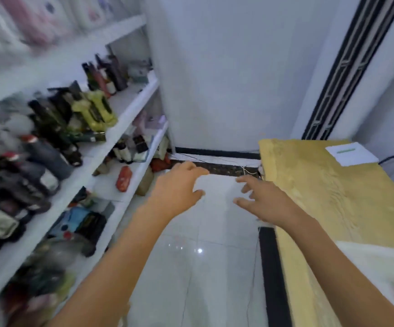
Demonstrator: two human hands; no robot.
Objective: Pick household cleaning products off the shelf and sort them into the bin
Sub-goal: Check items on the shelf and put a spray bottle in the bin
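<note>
A white shelf unit (130,107) with flat, smooth boards fills the left side, its tiers running away toward the far wall. The top tier holds soft pink and white packs (38,22), too blurred to read. On the tier below, dark glossy bottles (47,147) crowd together. In this view their long axes slant from upper left to lower right, with the red caps at the upper-left end. Just beyond them are boxy yellow-green packs (94,109), and slimmer dark bottles stand further back. Lower down, a blue pouch (78,218) sits near the front, and a rounded red pack (124,178) stands alone near the shelf's outer edge, its long axis close to vertical.

All these products are on the shelves, left of both hands, and neither hand touches any of them. The red pack is the nearest, to the left of the left hand (179,185) and clear of it. That hand reaches forward over the shiny white tiled floor (214,267) with fingers loosely extended, holding nothing. The right hand (262,201) hovers beside it, apart from it, with fingers spread and pointing left. It is also empty.

On the right is a table with a yellow, wood-grained top (332,197). A flat white rectangle with a green stripe (351,153) lies at its far corner.
</note>
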